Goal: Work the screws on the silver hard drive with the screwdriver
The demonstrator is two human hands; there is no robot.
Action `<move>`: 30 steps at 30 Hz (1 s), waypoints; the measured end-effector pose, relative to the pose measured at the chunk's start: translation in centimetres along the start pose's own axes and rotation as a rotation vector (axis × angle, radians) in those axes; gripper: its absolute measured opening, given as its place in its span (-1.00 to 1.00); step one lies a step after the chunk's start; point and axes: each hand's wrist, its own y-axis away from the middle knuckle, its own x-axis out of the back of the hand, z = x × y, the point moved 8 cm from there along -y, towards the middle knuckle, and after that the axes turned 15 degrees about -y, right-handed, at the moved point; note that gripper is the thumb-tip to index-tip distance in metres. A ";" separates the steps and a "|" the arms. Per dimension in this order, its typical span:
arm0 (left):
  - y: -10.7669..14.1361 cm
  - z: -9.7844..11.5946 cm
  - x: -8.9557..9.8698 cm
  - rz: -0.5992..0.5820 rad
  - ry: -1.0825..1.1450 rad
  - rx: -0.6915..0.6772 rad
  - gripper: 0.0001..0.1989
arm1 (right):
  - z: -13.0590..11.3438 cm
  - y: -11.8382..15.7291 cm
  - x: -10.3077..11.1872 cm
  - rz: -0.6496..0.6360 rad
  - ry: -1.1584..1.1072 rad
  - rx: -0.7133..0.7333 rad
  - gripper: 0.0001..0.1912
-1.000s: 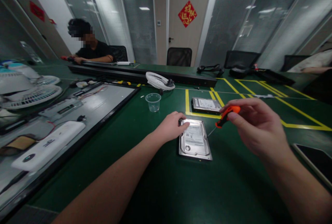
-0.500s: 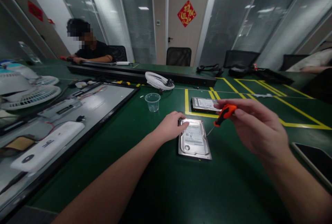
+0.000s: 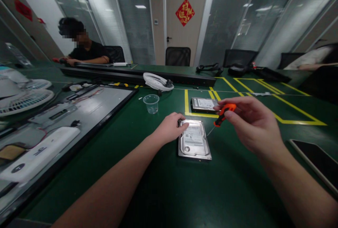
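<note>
A silver hard drive (image 3: pixel 194 140) lies flat on the green table, label up. My left hand (image 3: pixel 173 126) grips its upper left edge, thumb on top and fingers over the far side. In my right hand (image 3: pixel 250 122) is an orange and black screwdriver (image 3: pixel 224 113), pinched by the handle. Its shaft slants down to the drive's right edge; whether the tip sits in a screw is too small to tell. Behind the screwdriver, a second hard drive (image 3: pixel 203 104) rests inside yellow tape lines. A clear plastic cup (image 3: pixel 151 105) stands beyond my left hand.
On the left lie a large panel (image 3: pixel 102 101) with a white device (image 3: pixel 39 152) on it, and white fans (image 3: pixel 29 99). A phone (image 3: pixel 314 157) is at the right. A long black bar (image 3: pixel 185 79) crosses behind; a person (image 3: pixel 89 52) sits beyond it.
The whole view has shifted slightly, so things appear a little further left. Both hands keep their holds, on the drive and on the screwdriver.
</note>
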 end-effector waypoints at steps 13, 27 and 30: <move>-0.1 0.3 0.1 -0.034 -0.006 0.019 -0.68 | 0.1 -0.1 -0.3 -0.018 -0.144 -0.041 -0.74; -0.1 0.3 0.1 -0.021 -0.010 0.009 -0.69 | -0.2 0.0 -0.1 0.006 -0.094 -0.002 -0.78; -0.1 0.3 0.1 -0.025 -0.014 0.010 -0.69 | -0.2 0.0 -0.1 0.006 -0.095 0.002 -0.78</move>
